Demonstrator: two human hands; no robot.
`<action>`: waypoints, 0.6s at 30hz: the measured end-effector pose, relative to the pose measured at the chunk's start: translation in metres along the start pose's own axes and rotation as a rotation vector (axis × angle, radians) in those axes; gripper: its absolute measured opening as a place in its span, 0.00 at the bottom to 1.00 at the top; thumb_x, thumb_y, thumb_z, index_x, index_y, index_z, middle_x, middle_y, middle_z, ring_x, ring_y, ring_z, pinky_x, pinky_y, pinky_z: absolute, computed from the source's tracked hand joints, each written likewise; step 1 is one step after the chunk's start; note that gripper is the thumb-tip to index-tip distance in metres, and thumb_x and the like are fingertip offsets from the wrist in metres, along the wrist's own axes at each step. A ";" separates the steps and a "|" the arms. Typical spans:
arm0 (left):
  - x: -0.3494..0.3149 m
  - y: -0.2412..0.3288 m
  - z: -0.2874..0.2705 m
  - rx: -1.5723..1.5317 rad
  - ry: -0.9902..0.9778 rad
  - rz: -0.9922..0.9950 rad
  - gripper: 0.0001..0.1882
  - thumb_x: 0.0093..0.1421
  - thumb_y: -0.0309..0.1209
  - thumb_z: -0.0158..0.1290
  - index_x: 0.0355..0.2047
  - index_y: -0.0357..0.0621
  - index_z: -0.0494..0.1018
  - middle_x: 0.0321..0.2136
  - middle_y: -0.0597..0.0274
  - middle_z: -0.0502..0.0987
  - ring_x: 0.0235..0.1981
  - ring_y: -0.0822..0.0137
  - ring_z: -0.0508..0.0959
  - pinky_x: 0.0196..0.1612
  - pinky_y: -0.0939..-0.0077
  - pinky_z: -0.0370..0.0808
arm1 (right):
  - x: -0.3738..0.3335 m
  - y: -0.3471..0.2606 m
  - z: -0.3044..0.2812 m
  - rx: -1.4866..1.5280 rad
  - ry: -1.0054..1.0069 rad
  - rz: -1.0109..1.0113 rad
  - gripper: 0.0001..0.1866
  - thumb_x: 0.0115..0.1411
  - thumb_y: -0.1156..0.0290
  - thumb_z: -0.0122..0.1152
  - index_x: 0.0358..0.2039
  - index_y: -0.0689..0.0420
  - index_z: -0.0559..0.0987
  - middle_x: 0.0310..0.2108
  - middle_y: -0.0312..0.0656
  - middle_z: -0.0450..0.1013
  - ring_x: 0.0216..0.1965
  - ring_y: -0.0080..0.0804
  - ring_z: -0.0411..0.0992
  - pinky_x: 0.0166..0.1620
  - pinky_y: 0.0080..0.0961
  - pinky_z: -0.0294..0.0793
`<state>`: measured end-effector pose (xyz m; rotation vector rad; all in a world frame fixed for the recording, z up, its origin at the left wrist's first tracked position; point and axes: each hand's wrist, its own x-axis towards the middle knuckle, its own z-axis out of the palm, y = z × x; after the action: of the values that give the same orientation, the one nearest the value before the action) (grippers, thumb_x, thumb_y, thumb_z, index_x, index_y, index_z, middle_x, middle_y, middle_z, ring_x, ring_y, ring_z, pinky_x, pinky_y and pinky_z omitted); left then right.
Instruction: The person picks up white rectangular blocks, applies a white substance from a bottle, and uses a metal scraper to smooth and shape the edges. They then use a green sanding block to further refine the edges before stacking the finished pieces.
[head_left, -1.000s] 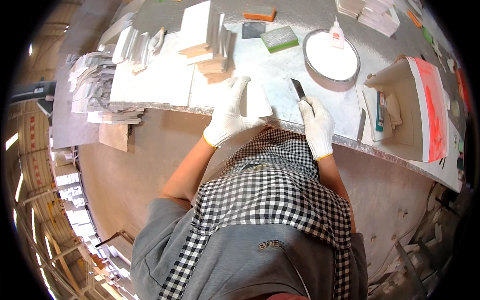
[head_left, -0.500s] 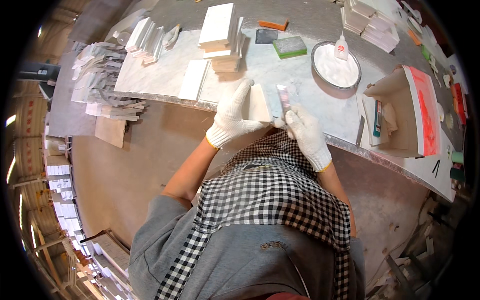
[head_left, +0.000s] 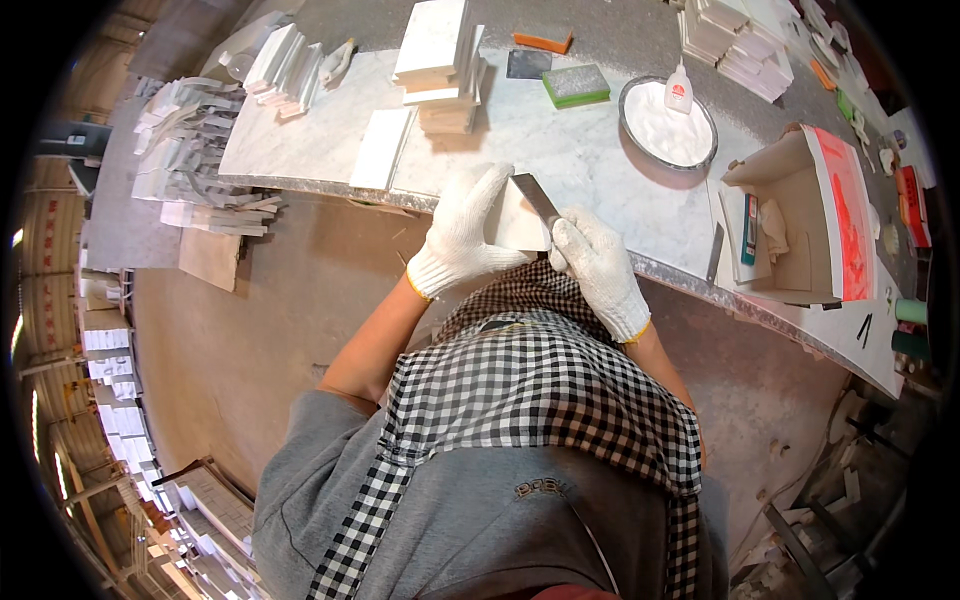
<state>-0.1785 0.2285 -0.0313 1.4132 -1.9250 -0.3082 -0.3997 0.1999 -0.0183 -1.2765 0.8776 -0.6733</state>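
My left hand [head_left: 462,232], in a white knit glove, is closed on a white stone tile [head_left: 518,226] tilted up in front of the apron. The gloved right hand [head_left: 598,268] pinches the lower end of a flat dark metal blade [head_left: 537,199]. That blade lies slanted against the tile's right edge, its far end near the tile's top corner. Both hands are just off the table's front edge. The fingers cover the blade's grip end.
On the marble-topped table [head_left: 600,150] stand a stack of white tiles [head_left: 435,55], a green sanding sponge [head_left: 577,87], a bowl of white powder [head_left: 665,130] holding a glue bottle [head_left: 679,90], and an open carton [head_left: 800,220]. Stone strips [head_left: 190,150] are piled at left.
The blade has swung from apart, right of the tile, to lie against the tile's right edge. My right hand has shifted slightly left; the left still grips the tile.
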 end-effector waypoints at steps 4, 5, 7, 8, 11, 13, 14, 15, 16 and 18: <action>0.000 -0.001 0.001 -0.009 0.018 0.041 0.52 0.36 0.39 0.75 0.62 0.35 0.67 0.54 0.41 0.73 0.55 0.43 0.74 0.58 0.52 0.73 | -0.002 0.006 -0.002 0.008 -0.028 -0.027 0.16 0.74 0.61 0.51 0.39 0.61 0.78 0.22 0.31 0.70 0.26 0.17 0.65 0.32 0.20 0.66; 0.000 -0.001 0.001 -0.006 0.021 0.052 0.52 0.36 0.39 0.75 0.62 0.35 0.67 0.54 0.41 0.73 0.55 0.43 0.74 0.58 0.52 0.73 | -0.003 0.005 -0.002 0.007 -0.027 -0.022 0.16 0.74 0.61 0.51 0.39 0.61 0.78 0.22 0.30 0.70 0.26 0.17 0.65 0.32 0.20 0.66; 0.000 -0.003 0.002 0.001 0.025 0.075 0.52 0.36 0.40 0.75 0.61 0.35 0.67 0.55 0.41 0.73 0.56 0.43 0.74 0.59 0.52 0.72 | -0.004 0.005 -0.002 -0.002 -0.030 -0.017 0.16 0.74 0.61 0.51 0.38 0.61 0.78 0.22 0.30 0.70 0.25 0.17 0.64 0.32 0.20 0.66; -0.001 -0.003 0.003 -0.002 0.024 0.073 0.51 0.36 0.39 0.75 0.61 0.35 0.67 0.55 0.42 0.73 0.56 0.43 0.74 0.59 0.53 0.72 | -0.005 0.006 -0.003 -0.011 -0.034 -0.018 0.16 0.74 0.61 0.51 0.38 0.61 0.77 0.22 0.30 0.70 0.25 0.17 0.64 0.31 0.20 0.66; -0.001 -0.001 0.003 -0.007 0.006 0.044 0.51 0.36 0.39 0.75 0.61 0.35 0.67 0.55 0.42 0.72 0.56 0.43 0.73 0.60 0.53 0.72 | -0.005 0.014 -0.002 0.032 -0.051 -0.027 0.15 0.74 0.62 0.52 0.39 0.61 0.77 0.22 0.30 0.70 0.25 0.17 0.64 0.31 0.20 0.66; 0.002 0.003 0.001 -0.005 -0.027 -0.006 0.51 0.36 0.39 0.75 0.61 0.36 0.66 0.55 0.42 0.72 0.56 0.43 0.73 0.60 0.53 0.72 | -0.006 0.017 -0.002 0.059 -0.061 -0.025 0.14 0.74 0.62 0.52 0.39 0.61 0.77 0.22 0.30 0.70 0.25 0.16 0.64 0.31 0.20 0.66; 0.001 0.001 0.002 -0.007 -0.013 0.005 0.51 0.36 0.39 0.75 0.61 0.35 0.66 0.55 0.42 0.72 0.56 0.42 0.73 0.60 0.53 0.72 | -0.006 0.018 -0.002 0.059 -0.066 -0.019 0.14 0.74 0.63 0.52 0.40 0.62 0.77 0.22 0.30 0.70 0.25 0.16 0.64 0.31 0.19 0.66; -0.001 -0.001 0.004 -0.007 0.003 0.014 0.51 0.36 0.39 0.75 0.61 0.35 0.66 0.55 0.42 0.72 0.56 0.42 0.73 0.60 0.53 0.72 | -0.007 0.018 -0.002 0.059 -0.073 -0.013 0.14 0.74 0.63 0.52 0.40 0.62 0.77 0.22 0.30 0.70 0.25 0.16 0.64 0.31 0.19 0.66; -0.003 -0.002 0.004 -0.008 0.019 0.023 0.51 0.36 0.39 0.75 0.61 0.35 0.66 0.55 0.42 0.72 0.56 0.42 0.73 0.60 0.53 0.72 | -0.007 0.016 -0.002 0.047 -0.070 -0.016 0.14 0.74 0.63 0.52 0.40 0.62 0.77 0.22 0.30 0.69 0.25 0.16 0.64 0.31 0.19 0.65; -0.002 0.000 0.003 -0.013 -0.006 0.009 0.51 0.37 0.39 0.75 0.61 0.34 0.66 0.55 0.41 0.73 0.56 0.43 0.73 0.60 0.54 0.72 | -0.008 0.012 -0.001 0.023 -0.063 -0.023 0.13 0.73 0.64 0.52 0.40 0.62 0.77 0.22 0.30 0.68 0.25 0.16 0.64 0.31 0.19 0.65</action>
<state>-0.1804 0.2295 -0.0336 1.3969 -1.9300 -0.3200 -0.4057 0.2082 -0.0291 -1.2818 0.8024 -0.6560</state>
